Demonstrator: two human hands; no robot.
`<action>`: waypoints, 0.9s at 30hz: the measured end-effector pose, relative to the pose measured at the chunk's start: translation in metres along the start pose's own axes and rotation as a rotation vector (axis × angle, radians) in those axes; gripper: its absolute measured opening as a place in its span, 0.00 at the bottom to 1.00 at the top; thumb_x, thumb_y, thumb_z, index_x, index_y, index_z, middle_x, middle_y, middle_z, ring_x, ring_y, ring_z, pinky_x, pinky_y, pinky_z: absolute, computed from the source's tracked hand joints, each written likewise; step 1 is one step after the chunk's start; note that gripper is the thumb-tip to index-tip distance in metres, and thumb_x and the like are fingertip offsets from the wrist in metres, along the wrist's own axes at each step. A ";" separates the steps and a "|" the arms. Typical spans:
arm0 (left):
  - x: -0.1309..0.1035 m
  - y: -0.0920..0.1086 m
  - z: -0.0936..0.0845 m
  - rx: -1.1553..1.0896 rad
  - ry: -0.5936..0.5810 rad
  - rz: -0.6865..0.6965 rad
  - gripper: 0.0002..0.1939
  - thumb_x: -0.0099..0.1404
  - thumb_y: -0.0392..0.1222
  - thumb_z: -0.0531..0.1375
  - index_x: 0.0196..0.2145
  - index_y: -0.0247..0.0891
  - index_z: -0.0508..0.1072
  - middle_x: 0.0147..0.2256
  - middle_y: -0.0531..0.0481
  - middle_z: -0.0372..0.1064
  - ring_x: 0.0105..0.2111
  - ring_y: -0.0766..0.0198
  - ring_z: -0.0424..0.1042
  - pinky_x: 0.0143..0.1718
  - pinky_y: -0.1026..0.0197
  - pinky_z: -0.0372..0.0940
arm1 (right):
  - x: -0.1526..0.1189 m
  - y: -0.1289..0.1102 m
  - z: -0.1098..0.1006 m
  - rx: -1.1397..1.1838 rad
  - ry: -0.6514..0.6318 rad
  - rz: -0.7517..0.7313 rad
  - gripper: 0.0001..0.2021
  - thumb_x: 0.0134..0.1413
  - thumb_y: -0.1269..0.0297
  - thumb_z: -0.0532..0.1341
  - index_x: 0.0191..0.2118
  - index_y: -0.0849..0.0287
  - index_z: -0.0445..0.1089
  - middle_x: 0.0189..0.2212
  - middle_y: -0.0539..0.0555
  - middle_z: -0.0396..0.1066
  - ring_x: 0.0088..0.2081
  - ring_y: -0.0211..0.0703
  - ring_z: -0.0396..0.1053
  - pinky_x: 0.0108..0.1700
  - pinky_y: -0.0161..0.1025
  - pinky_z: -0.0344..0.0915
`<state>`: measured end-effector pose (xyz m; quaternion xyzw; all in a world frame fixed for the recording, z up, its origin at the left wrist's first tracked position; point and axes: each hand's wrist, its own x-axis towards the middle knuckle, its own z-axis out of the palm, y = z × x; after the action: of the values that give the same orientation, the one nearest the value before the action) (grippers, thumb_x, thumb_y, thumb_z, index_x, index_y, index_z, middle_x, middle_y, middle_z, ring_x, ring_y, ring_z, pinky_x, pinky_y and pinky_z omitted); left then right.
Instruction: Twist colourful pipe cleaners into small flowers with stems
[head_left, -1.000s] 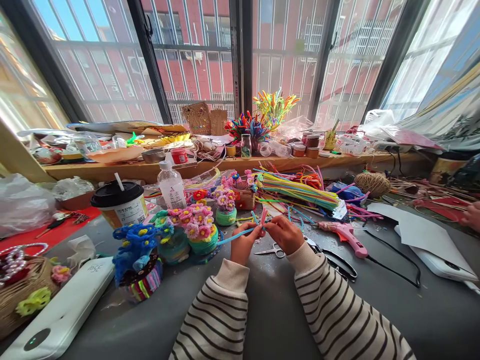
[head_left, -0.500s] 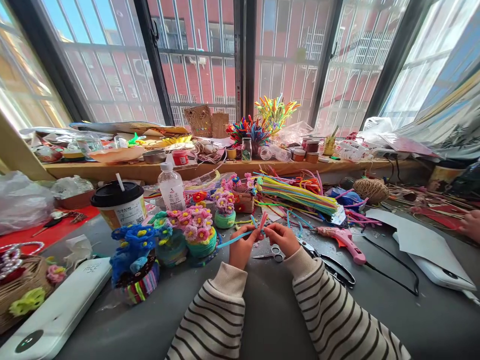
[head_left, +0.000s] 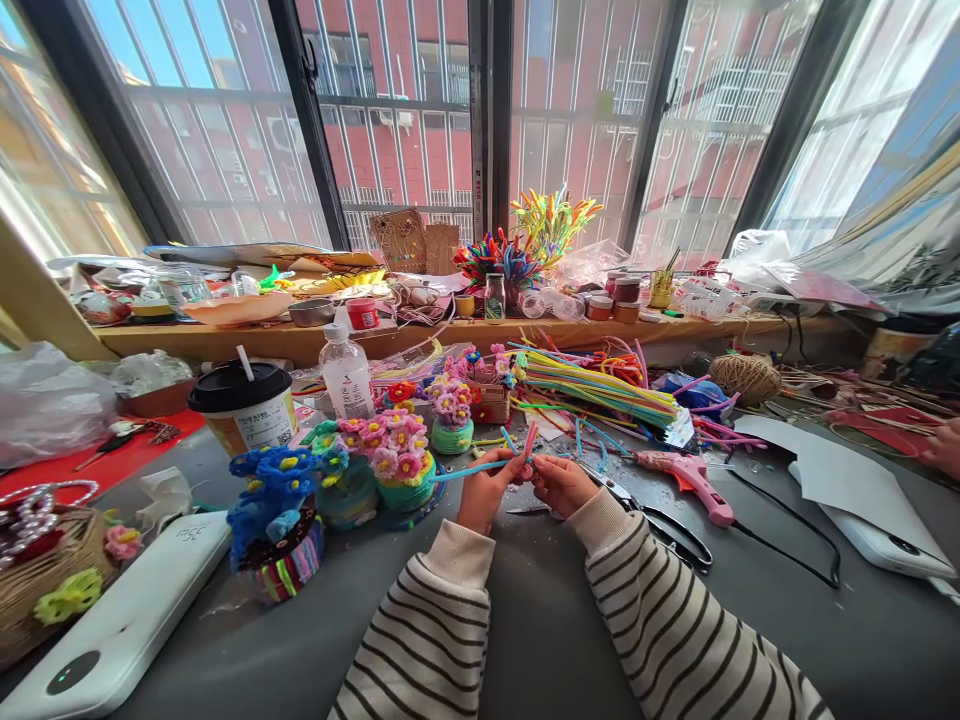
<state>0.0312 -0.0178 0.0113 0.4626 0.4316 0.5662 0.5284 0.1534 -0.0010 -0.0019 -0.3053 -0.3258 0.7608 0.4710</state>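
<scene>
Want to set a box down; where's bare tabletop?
Bare tabletop lies between the sleeves, left toward the striped pot, and right, short of the glue gun. Crowded: beyond that pot, and past left hand and right hand, among pipe cleaners.

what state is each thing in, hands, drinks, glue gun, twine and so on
left hand, pinching the blue stem
blue stem, held, long end sticking out
pink stem, sticking up between the hands
right hand, fingers curled, grip unclear
cup, upright, lidded
bottle, upright
glue gun, lying down, heat unknown
twine, wound into a ball
</scene>
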 end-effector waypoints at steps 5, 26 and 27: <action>0.001 -0.001 0.002 -0.062 0.035 -0.038 0.09 0.43 0.43 0.60 0.24 0.37 0.69 0.20 0.55 0.67 0.22 0.69 0.66 0.28 0.68 0.62 | -0.001 -0.001 0.002 0.005 0.037 -0.022 0.12 0.22 0.63 0.67 0.18 0.63 0.68 0.13 0.46 0.62 0.15 0.25 0.54 0.16 0.25 0.50; 0.001 -0.001 0.002 -0.031 0.010 -0.105 0.10 0.40 0.44 0.61 0.18 0.36 0.67 0.19 0.56 0.64 0.21 0.70 0.64 0.26 0.68 0.61 | 0.002 -0.003 -0.006 -0.350 0.096 -0.323 0.12 0.31 0.57 0.63 0.18 0.62 0.65 0.12 0.45 0.60 0.15 0.28 0.54 0.19 0.31 0.50; 0.001 -0.002 0.001 -0.059 0.037 -0.113 0.11 0.39 0.44 0.62 0.20 0.35 0.68 0.19 0.56 0.64 0.21 0.70 0.64 0.26 0.67 0.61 | 0.001 -0.003 -0.006 -0.339 0.091 -0.278 0.12 0.29 0.57 0.64 0.17 0.62 0.65 0.13 0.46 0.61 0.15 0.28 0.54 0.19 0.31 0.51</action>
<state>0.0327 -0.0165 0.0100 0.4110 0.4498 0.5564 0.5650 0.1590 0.0022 -0.0030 -0.3667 -0.4664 0.6083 0.5273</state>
